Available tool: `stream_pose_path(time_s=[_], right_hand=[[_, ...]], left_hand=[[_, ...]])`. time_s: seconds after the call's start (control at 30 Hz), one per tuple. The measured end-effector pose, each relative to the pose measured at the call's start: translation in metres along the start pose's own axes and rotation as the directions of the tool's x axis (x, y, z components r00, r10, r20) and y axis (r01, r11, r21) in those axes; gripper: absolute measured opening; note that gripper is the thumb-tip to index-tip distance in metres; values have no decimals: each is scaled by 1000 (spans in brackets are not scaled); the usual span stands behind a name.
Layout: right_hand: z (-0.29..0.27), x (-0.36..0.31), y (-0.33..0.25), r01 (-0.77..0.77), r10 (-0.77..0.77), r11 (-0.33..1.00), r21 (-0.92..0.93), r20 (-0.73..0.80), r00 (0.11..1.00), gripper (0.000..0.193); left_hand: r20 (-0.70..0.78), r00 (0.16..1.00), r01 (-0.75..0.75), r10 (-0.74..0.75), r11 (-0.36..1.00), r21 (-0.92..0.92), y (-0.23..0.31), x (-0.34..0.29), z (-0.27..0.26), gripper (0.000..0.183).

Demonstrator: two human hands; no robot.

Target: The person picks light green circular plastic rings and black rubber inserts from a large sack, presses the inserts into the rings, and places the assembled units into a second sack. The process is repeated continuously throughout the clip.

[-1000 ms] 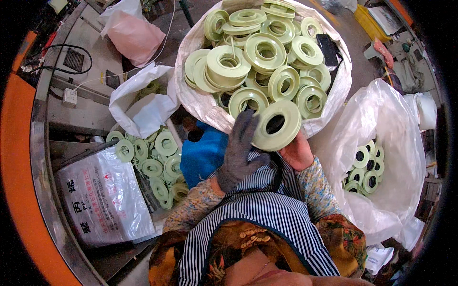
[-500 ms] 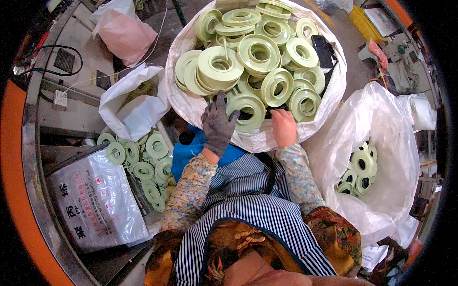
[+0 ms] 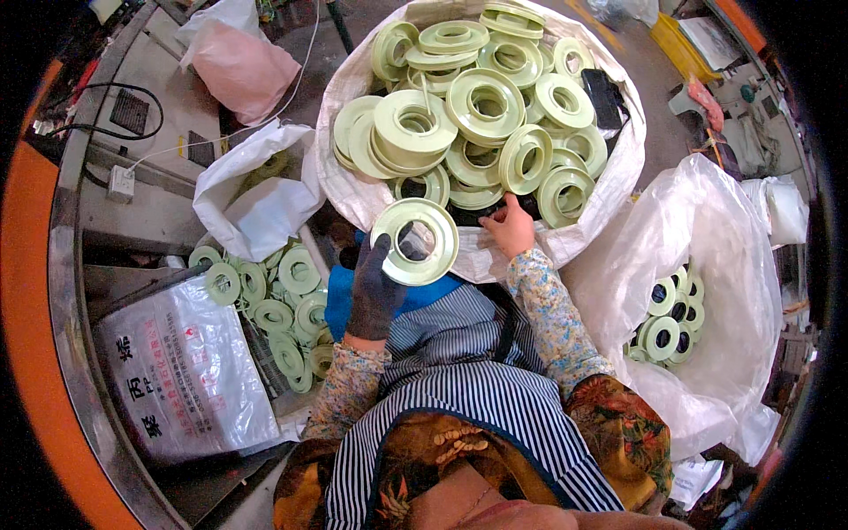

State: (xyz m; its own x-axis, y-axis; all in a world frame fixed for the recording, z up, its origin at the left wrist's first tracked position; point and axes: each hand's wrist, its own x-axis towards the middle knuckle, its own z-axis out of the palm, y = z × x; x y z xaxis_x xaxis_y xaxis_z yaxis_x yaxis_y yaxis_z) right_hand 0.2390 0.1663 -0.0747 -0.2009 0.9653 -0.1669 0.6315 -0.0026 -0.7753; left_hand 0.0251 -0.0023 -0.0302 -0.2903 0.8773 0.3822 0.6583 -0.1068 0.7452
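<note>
A pale green flanged plastic ring (image 3: 413,272) is gripped at its left edge by my left hand (image 3: 371,291), which wears a dark grey glove. The ring is apart from the pile, in front of the big white sack's near rim. My bare right hand (image 3: 512,231) is at that rim, finger and thumb bent against a black piece (image 3: 473,215) among the rings; what they pinch is too small to make out. The large white woven sack (image 3: 334,181) is heaped with similar green rings (image 3: 484,104). A black box-like object (image 3: 602,99) sits at the heap's right.
To the right stands a translucent plastic bag (image 3: 724,344) holding green rings with black centres (image 3: 662,338). At left are a smaller white sack (image 3: 216,190), loose green rings (image 3: 287,353) and a printed white sack (image 3: 190,362). A pink bag (image 3: 243,75) lies farther off; a yellow crate (image 3: 680,49) is far right.
My left hand has lifted a green ring off the heap and drawn it back toward me. My right hand has shifted slightly left, staying at the sack's near rim.
</note>
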Motion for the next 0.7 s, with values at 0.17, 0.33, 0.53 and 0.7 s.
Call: stream_pose_path(time_s=[0.17, 0.33, 0.53, 0.7], right_hand=[[4, -7, 5, 447, -516, 810, -381, -98, 851, 32], [11, -17, -8, 666, -737, 558, -494, 74, 672, 12], [3, -34, -31, 485, -528, 737, -470, 46, 848, 13], [27, -28, -11, 499, -615, 600, -626, 39, 788, 27]], left_hand=[[18, 999, 33, -33, 999, 2, -3, -19, 6, 48], [-3, 1000, -6, 6, 1000, -28, 9, -21, 5, 49], [26, 979, 198, -203, 914, -354, 7, -25, 10, 38], [80, 944, 309, -321, 771, -557, 5, -25, 20, 38]])
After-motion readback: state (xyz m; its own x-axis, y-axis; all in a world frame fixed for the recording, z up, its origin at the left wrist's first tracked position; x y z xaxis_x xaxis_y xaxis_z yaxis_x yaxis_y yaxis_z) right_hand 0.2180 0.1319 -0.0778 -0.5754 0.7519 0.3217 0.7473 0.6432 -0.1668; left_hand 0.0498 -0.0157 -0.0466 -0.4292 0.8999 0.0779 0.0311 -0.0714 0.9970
